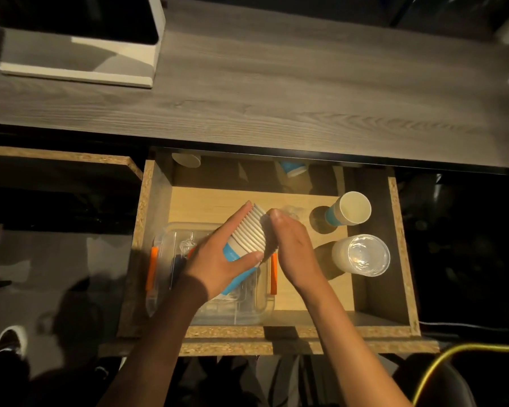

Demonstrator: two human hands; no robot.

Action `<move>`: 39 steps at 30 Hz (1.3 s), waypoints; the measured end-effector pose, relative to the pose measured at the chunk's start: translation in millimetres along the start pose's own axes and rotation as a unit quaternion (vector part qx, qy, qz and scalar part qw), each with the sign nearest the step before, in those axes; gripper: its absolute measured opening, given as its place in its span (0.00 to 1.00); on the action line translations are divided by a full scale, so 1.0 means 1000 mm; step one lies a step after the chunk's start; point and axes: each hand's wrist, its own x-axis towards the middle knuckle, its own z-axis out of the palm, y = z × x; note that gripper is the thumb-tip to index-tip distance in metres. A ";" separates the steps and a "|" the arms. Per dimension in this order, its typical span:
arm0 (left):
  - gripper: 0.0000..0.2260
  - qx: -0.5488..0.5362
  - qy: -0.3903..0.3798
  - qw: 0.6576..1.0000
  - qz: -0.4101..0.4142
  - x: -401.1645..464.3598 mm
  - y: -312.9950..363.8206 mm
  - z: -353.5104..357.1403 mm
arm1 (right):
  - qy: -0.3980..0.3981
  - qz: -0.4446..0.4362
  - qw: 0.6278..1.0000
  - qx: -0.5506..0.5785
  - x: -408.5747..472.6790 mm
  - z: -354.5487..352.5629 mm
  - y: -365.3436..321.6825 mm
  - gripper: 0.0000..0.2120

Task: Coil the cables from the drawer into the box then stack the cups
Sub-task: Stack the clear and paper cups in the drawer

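Here the left hand (218,259) is wrapping its fingers (241,214) over the top of a tilted stack (249,233) of nested paper cups while the thumb is pressing in from below, so the whole stack is being held as one piece with its rims fanning toward the other hand. The right hand (293,245) is lying flat and straight-fingered against the rim end, holding nothing; I judge it is steadying or squaring the rims so the cups are seating into each other.

Directly beneath both hands, a clear lidded box (171,277) with orange clips (152,267) is sitting on the floor of the open drawer (401,254); something dark is showing through the lid, but whether it is coiled cable I cannot tell. Just beyond the right fingertips, a single blue-and-white cup (348,212) is standing upright, probably waiting to join the stack, and nearer the right wrist a clear cup (362,255) is standing apart. Further past the fingers, two more cups (291,168) are lying at the shadowed back of the drawer. Above that the wooden surface (276,92) is carrying a white stand (80,69).

No brand, label or writing is showing legibly anywhere.
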 end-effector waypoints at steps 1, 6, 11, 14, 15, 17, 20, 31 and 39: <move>0.37 0.003 0.002 1.000 0.000 -0.001 0.000 0.001 | 0.000 0.017 1.000 -0.004 0.000 0.000 0.001 0.19; 0.33 0.011 -0.013 1.000 -0.009 0.004 -0.001 0.004 | -0.008 0.074 0.996 0.040 0.012 -0.001 0.001 0.22; 0.29 -0.005 0.021 1.000 -0.012 0.020 0.000 -0.004 | 0.264 0.111 0.953 0.103 0.072 -0.004 0.042 0.09; 0.30 -0.026 0.052 0.998 -0.008 0.025 -0.003 -0.012 | 0.304 0.124 0.942 0.075 0.115 -0.017 0.065 0.17; 0.30 -0.033 0.057 0.998 -0.005 0.027 -0.006 -0.014 | 0.301 0.129 0.945 0.026 0.129 -0.020 0.072 0.20; 0.32 -0.038 0.061 0.997 -0.001 0.030 -0.014 -0.016 | 0.280 0.151 0.944 -0.086 0.156 -0.025 0.087 0.23; 0.34 -0.024 0.072 0.997 -0.003 0.036 -0.021 -0.014 | 0.233 0.169 0.944 -0.159 0.188 -0.028 0.111 0.19; 0.31 -0.020 0.095 0.995 -0.031 0.042 -0.031 -0.009 | 0.222 0.192 0.955 -0.034 0.188 -0.023 0.142 0.20; 0.35 -0.019 0.081 0.996 -0.014 0.016 -0.024 0.003 | 0.156 0.257 0.943 -0.140 0.124 -0.020 0.161 0.36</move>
